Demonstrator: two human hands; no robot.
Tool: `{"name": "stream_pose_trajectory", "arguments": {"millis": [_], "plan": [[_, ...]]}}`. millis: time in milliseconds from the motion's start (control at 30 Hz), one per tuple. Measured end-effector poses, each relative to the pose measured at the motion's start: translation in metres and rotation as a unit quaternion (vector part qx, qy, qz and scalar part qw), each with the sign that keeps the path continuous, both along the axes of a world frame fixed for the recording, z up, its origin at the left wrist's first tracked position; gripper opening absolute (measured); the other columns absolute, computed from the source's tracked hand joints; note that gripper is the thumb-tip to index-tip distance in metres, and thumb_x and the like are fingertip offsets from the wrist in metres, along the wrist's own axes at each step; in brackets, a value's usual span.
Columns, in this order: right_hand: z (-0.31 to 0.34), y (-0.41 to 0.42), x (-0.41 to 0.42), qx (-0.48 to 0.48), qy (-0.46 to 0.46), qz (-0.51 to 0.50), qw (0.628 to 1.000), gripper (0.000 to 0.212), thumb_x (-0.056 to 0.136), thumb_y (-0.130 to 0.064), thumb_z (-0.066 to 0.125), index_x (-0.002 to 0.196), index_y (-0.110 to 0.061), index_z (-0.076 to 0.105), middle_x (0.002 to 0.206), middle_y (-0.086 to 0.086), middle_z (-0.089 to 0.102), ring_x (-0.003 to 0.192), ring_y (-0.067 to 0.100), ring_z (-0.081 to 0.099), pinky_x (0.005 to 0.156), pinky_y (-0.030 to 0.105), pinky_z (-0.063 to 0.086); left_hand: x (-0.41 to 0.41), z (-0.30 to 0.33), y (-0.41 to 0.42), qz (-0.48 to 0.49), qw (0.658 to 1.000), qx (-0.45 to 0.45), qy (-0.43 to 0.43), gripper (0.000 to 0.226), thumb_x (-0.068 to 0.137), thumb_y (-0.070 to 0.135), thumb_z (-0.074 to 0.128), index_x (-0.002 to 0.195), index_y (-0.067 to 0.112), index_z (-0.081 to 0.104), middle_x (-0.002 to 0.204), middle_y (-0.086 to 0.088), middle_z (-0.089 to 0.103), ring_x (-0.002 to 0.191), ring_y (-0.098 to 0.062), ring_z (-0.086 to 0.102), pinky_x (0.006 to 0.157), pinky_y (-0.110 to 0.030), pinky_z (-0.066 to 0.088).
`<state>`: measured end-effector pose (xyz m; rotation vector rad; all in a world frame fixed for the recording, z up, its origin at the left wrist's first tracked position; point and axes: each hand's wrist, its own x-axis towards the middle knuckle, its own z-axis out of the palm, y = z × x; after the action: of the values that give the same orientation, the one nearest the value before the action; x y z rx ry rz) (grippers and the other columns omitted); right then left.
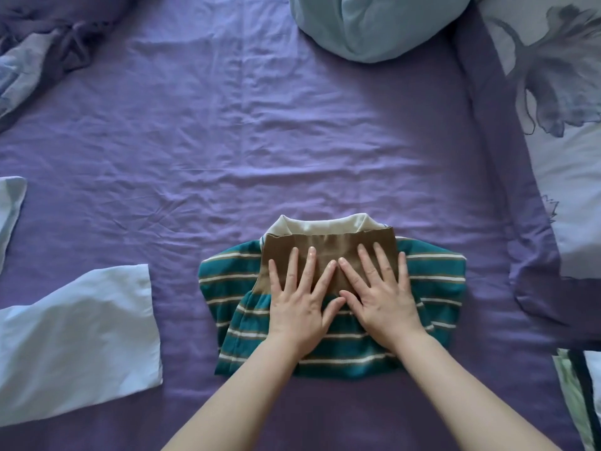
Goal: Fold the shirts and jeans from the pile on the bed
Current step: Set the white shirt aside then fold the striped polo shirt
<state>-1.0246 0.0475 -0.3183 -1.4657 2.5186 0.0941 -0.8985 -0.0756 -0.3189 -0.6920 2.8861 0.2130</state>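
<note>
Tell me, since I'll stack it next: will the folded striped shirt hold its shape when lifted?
Probably not: the striped shirt is soft knit, likely floppy, and its folds could slump. Both hands, left and right, press it flat. It looks light; supporting it underneath seems wise.

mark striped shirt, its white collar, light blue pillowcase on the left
striped shirt (432,278): head view, teal striped right side.
white collar (325,226): head view, middle of collar.
light blue pillowcase (81,336): head view, its centre.
</note>
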Motion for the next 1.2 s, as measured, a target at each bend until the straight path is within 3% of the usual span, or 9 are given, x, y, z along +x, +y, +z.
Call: {"name": "stream_pose_trajectory", "arguments": {"millis": [267, 400, 500, 567, 667, 767, 900, 1067, 1200], "plan": [[-0.015, 0.001, -0.010, 0.014, -0.003, -0.006, 1.000, 0.059, 0.094, -0.060, 0.010, 0.144, -0.033, 0.026, 0.151, 0.006, 0.032, 0.141, 0.030, 0.019, 0.108, 0.061, 0.012, 0.001, -0.017, -0.007, -0.010, 1.000, -0.014, -0.011, 0.067, 0.091, 0.067, 0.010, 0.146, 0.033, 0.028, 0.155, -0.004, 0.025, 0.142, -0.033, 0.018, 0.108, -0.064, 0.010], [0.008, 0.005, -0.025, 0.047, 0.003, 0.042, 0.998, 0.058, 0.090, -0.058, 0.024, 0.140, -0.032, 0.039, 0.143, 0.006, 0.045, 0.135, 0.030, 0.036, 0.105, 0.060, 0.015, -0.007, 0.002, 0.014, 0.020, 1.000, -0.007, -0.005, 0.066, 0.089, 0.059, 0.030, 0.143, 0.022, 0.039, 0.150, -0.013, 0.035, 0.141, -0.035, 0.026, 0.107, -0.060, 0.015], [0.027, 0.020, -0.060, 0.075, 0.018, 0.054, 0.996, 0.059, 0.086, -0.054, 0.029, 0.134, -0.027, 0.050, 0.138, 0.010, 0.051, 0.130, 0.034, 0.044, 0.106, 0.062, 0.021, -0.015, 0.019, 0.055, -0.084, 0.994, 0.048, 0.051, 0.059, 0.083, 0.056, 0.043, 0.132, 0.025, 0.054, 0.146, -0.011, 0.043, 0.138, -0.031, 0.033, 0.106, -0.058, 0.025], [0.039, 0.034, -0.083, 0.097, 0.020, 0.037, 0.994, 0.058, 0.090, -0.054, 0.032, 0.140, -0.027, 0.041, 0.147, 0.012, 0.039, 0.137, 0.034, 0.033, 0.108, 0.058, 0.023, -0.020, 0.025, 0.089, -0.181, 0.979, 0.071, 0.065, 0.053, 0.078, 0.058, 0.052, 0.122, 0.029, 0.062, 0.140, -0.006, 0.051, 0.134, -0.029, 0.042, 0.106, -0.057, 0.033], [0.046, 0.050, -0.105, 0.138, -0.035, 0.015, 0.990, 0.056, 0.098, -0.048, 0.030, 0.149, -0.030, 0.015, 0.158, 0.006, 0.008, 0.144, 0.026, 0.014, 0.112, 0.041, 0.022, -0.029, 0.026, 0.131, -0.225, 0.971, 0.075, 0.014, 0.058, 0.066, 0.062, 0.064, 0.115, 0.030, 0.066, 0.129, -0.002, 0.061, 0.122, -0.025, 0.055, 0.102, -0.053, 0.041], [0.051, 0.059, -0.109, 0.127, -0.092, -0.004, 0.988, 0.051, 0.101, -0.029, 0.031, 0.149, -0.033, 0.015, 0.159, 0.002, 0.004, 0.141, 0.023, 0.017, 0.104, 0.036, 0.033, -0.035, 0.021, 0.158, -0.203, 0.975, 0.078, -0.047, 0.052, 0.060, 0.052, 0.072, 0.107, 0.028, 0.070, 0.119, -0.003, 0.066, 0.111, -0.027, 0.062, 0.093, -0.050, 0.048], [0.050, 0.061, -0.102, 0.093, -0.072, -0.016, 0.993, 0.072, 0.088, -0.001, 0.044, 0.147, -0.034, 0.019, 0.157, 0.005, 0.013, 0.134, 0.027, 0.027, 0.096, 0.036, 0.042, -0.046, 0.015, 0.167, -0.167, 0.983, 0.066, 0.047, 0.011, 0.072, 0.028, 0.065, 0.079, 0.024, 0.073, 0.100, -0.005, 0.072, 0.093, -0.029, 0.068, 0.082, -0.044, 0.055], [0.066, 0.054, -0.096, 0.013, -0.094, -0.052, 0.994, 0.046, 0.093, -0.018, 0.049, 0.137, -0.032, 0.044, 0.145, 0.001, 0.037, 0.124, 0.026, 0.041, 0.095, 0.034, 0.041, -0.042, 0.032, 0.147, -0.087, 0.983, 0.075, 0.142, 0.013, 0.073, 0.022, 0.068, 0.062, 0.023, 0.061, 0.069, 0.007, 0.064, 0.068, -0.016, 0.063, 0.087, -0.037, 0.053], [0.086, 0.037, -0.079, -0.065, -0.183, -0.072, 0.978, 0.028, 0.089, -0.027, 0.055, 0.115, -0.031, 0.065, 0.142, -0.008, 0.041, 0.123, 0.016, 0.046, 0.091, 0.031, 0.045, -0.016, 0.066, 0.122, 0.064, 0.971, 0.189, 0.134, 0.008, 0.075, 0.027, 0.052, 0.070, 0.023, 0.058, 0.062, 0.006, 0.060, 0.056, -0.018, 0.058, 0.048, -0.027, 0.043]]}}
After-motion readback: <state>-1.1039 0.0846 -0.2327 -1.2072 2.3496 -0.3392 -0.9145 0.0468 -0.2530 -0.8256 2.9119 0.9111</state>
